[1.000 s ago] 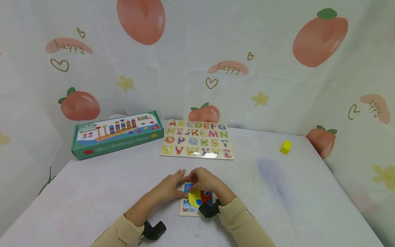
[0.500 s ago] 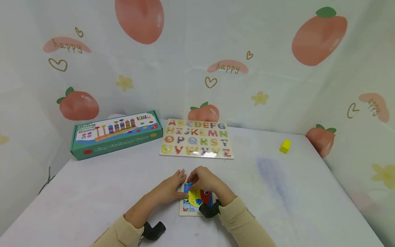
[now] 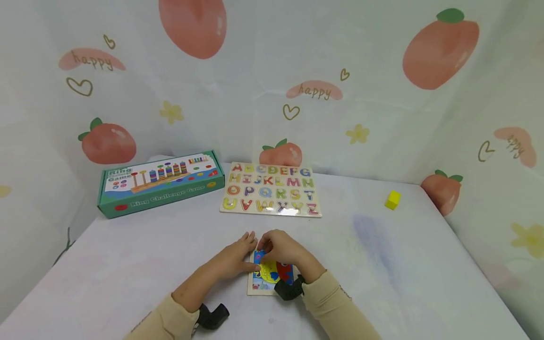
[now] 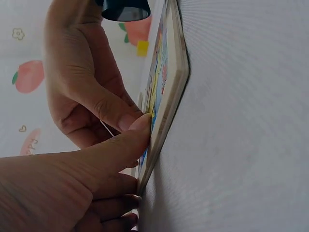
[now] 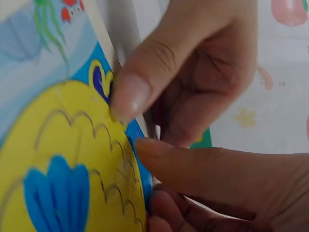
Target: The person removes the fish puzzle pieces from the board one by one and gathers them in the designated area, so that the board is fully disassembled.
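Observation:
A small wooden fish jigsaw puzzle [image 3: 268, 276] lies flat on the table in the head view, its yellow and red fish on blue partly covered by hands. My left hand [image 3: 231, 259] rests at its left edge, fingers extended beyond the board and the thumb touching the picture near the fish's tail [image 5: 99, 82]. Over the upper left part, my right hand [image 3: 282, 248] has thumb and fingers bent together and seems to pinch a blue puzzle piece [image 5: 138, 145], mostly hidden. In the left wrist view the board [image 4: 171, 96] appears edge-on, both thumbs meeting at its surface.
A green Ring Challenge Game box [image 3: 161, 184] stands at the back left. Beside it lies a wooden alphabet board [image 3: 270, 190]. A yellow block [image 3: 393, 200] sits at the back right. Printed cloth hangs behind the white table [image 3: 331, 293].
The hands and puzzle hold nearly the same place; only a slight shift of the right hand over the fish's eye shows. The head view tilts a little.

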The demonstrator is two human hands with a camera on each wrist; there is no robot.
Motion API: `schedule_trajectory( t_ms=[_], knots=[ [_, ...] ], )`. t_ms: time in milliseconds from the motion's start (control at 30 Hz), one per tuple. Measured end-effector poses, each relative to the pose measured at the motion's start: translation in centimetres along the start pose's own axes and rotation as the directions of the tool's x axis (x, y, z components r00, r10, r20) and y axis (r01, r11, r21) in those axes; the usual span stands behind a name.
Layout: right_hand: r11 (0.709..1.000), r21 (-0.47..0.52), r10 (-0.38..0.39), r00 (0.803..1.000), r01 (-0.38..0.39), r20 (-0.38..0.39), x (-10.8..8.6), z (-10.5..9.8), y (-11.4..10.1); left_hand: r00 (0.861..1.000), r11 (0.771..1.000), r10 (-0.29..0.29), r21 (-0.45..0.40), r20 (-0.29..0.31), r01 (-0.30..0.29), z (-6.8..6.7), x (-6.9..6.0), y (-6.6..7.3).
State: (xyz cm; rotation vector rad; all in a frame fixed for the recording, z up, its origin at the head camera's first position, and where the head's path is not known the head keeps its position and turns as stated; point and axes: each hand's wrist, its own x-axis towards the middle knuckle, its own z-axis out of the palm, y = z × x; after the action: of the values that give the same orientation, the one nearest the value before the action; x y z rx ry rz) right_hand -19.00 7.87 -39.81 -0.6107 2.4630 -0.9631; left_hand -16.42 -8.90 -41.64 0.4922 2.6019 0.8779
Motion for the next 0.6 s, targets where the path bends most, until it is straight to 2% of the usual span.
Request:
schedule_trajectory(
  t_ms=[67, 200, 267, 367, 500, 600],
  knots=[
    [1.0, -0.002, 0.011, 1.0, -0.011, -0.023, 0.0, -0.4, 0.2, 1.0, 1.0, -0.002, 0.018, -0.014, 0.002, 0.0, 0.2, 0.1],
    [1.0, -0.004, 0.024, 1.0, -0.024, -0.02, 0.1, -0.6, 0.5, 0.999, 0.998, -0.018, 0.057, -0.028, 0.02, -0.2, 0.2, 0.1],
    [1.0, -0.005, 0.023, 1.0, -0.023, -0.013, 0.1, -0.5, 0.6, 1.0, 0.997, -0.025, 0.072, -0.014, 0.026, -0.4, 0.1, 0.1],
    [1.0, -0.01, 0.028, 1.0, -0.028, -0.014, 0.2, -0.6, 0.7, 0.998, 0.994, -0.011, 0.11, 0.065, 0.003, -0.8, -0.2, 0.3],
    [0.998, 0.008, 0.058, 0.998, -0.058, -0.023, 0.2, -0.8, 0.6, 0.979, 0.983, 0.029, 0.173, 0.203, -0.065, -1.2, -0.9, 0.7],
    [0.998, 0.024, 0.065, 0.998, -0.064, -0.018, 0.2, -1.0, 0.6, 0.971, 0.975, 0.046, 0.2, 0.234, -0.095, -1.1, -1.4, 1.0]
  ],
)
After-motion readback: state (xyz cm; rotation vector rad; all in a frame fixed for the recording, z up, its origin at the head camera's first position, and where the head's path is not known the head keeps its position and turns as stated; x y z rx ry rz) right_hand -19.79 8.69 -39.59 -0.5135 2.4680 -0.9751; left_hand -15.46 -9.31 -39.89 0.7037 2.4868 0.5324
